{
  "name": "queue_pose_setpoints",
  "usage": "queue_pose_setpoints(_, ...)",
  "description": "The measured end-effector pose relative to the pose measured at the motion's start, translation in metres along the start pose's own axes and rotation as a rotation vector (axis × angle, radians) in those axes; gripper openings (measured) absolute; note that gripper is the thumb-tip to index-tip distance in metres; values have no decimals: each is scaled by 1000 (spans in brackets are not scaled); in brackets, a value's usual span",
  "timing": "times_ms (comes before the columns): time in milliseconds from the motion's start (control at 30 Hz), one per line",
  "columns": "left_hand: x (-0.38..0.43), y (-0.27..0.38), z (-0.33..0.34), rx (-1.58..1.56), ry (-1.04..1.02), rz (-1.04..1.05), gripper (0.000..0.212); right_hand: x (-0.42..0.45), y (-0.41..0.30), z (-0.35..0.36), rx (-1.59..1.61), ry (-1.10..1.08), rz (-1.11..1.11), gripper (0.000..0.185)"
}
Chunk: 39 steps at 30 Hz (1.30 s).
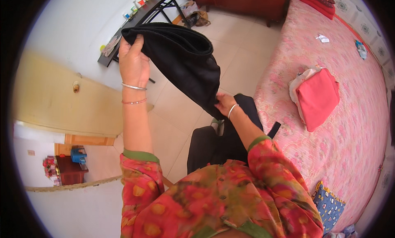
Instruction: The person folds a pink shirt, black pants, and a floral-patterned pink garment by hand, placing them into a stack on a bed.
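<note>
A black cloth garment [185, 65], its exact kind not clear, hangs in the air between my two hands. My left hand [134, 63] is raised and pinches its upper left end between thumb and fingers. Lower down, my right hand [226, 104] grips the garment's lower right edge near my lap. The upper part droops in a wide fold that shows a fleecy edge. Right of my lap, a folded coral-pink cloth [319, 99] with a pale ruffled edge lies on the bed.
The bed with a pink floral cover [284, 80] fills the right side. A narrow black table [148, 9] holds small bottles at upper left. Bags [197, 18] sit on the tiled floor near a dark red cabinet [243, 3]. A cream door [68, 99] stands at left.
</note>
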<state>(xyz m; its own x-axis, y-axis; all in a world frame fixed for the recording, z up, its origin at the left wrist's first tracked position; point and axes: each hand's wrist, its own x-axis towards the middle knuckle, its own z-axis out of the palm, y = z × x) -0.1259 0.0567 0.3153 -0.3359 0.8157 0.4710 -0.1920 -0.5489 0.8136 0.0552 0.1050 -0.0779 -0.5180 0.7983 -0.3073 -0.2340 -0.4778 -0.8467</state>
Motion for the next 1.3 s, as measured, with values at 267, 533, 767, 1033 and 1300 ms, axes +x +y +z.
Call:
queue_pose_setpoints(267, 56, 65, 4, 29, -50, 196, 22, -25, -272, -52, 284, 217, -546, 9)
queue_pose_setpoints(533, -45, 119, 12, 339, 103, 221, 44, -195, -327, -79, 332, 310, -736, 16)
queue_pose_setpoints(767, -110, 113, 6, -362, -1421, -502, 29, -362, -194, -114, 198, 579, -571, 13)
queue_pose_setpoints(1033, -169, 103, 10, -219, -1425, -266, 30, -426, -60, -97, 211, 411, -182, 13)
queue_pose_setpoints(1300, -176, 34, 43, -400, -675, -466, 34, -405, -54, -133, 174, 414, -119, 16)
